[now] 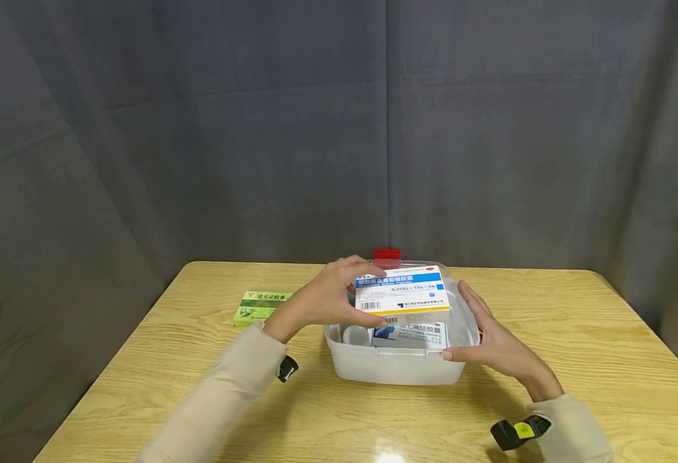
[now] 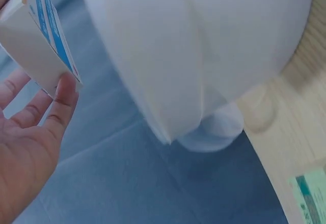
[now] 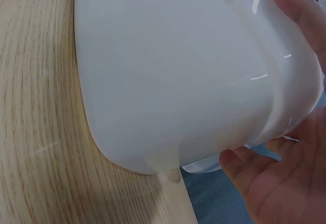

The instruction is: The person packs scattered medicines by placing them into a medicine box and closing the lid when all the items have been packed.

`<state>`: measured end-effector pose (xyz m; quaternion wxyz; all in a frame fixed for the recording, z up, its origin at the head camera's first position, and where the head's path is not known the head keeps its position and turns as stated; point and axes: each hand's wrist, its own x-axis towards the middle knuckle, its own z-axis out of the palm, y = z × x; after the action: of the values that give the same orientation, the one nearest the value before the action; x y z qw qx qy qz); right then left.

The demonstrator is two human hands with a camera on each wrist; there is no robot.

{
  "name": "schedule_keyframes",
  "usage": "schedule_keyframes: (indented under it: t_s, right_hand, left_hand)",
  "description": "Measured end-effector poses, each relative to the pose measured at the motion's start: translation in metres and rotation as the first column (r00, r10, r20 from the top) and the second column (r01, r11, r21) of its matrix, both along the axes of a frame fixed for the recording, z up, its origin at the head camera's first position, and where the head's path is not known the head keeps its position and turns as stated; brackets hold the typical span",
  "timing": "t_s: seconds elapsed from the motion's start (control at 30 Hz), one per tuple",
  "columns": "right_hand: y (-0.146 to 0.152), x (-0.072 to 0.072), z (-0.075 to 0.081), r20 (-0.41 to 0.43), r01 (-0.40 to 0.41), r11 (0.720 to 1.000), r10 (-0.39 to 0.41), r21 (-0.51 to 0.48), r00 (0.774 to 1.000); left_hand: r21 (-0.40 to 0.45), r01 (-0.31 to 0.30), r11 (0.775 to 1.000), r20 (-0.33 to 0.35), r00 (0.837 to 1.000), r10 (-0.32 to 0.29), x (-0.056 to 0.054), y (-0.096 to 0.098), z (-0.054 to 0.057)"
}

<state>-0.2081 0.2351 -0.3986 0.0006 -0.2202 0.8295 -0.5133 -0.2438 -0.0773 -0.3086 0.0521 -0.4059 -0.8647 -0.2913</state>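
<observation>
My left hand (image 1: 329, 296) grips a white medicine box (image 1: 403, 292) with blue and yellow stripes by its left end, thumb at the front and fingers at the back. The box is tilted above an uncovered white plastic container (image 1: 397, 368); in the left wrist view its plain white end (image 2: 30, 46) shows between the fingers. My right hand (image 1: 498, 344) holds the right end of the container, thumb at the front rim and fingers along the far side. Inside the container lies another medicine box (image 1: 411, 335) with a blue picture, beside a round white item (image 1: 356, 335).
A green medicine box (image 1: 252, 307) lies on the wooden table (image 1: 177, 360), left of the container and partly behind my left forearm. A clear lid with a red clasp (image 1: 386, 254) is at the container's back. Grey curtain (image 1: 287, 128) hangs behind the table.
</observation>
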Motion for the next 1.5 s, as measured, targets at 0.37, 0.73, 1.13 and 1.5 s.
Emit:
schedule_keyframes:
  t_s: [0.37, 0.73, 1.13, 1.5]
  right_hand:
    - [-0.004, -0.002, -0.001, -0.006, -0.02, 1.0, 0.02, -0.01, 1.0]
    - [-0.005, -0.002, -0.001, 0.018, -0.02, 1.0, 0.02, -0.014, 1.0]
    - [-0.008, -0.001, -0.005, 0.005, -0.04, 0.999, 0.04, -0.032, 0.999]
    - [-0.007, -0.001, -0.002, 0.006, -0.026, 0.999, 0.026, -0.019, 1.0]
  left_hand:
    - [-0.134, -0.018, 0.991, -0.005, 1.0, 0.018, 0.0, 0.024, -0.014]
    - [-0.206, -0.058, 0.977, 0.021, 0.998, 0.064, -0.003, 0.038, -0.028]
    - [-0.354, -0.066, 0.933, 0.046, 0.995, 0.088, 0.0, 0.051, -0.038]
    - [-0.389, -0.05, 0.92, 0.017, 0.998, 0.061, -0.008, 0.06, -0.043]
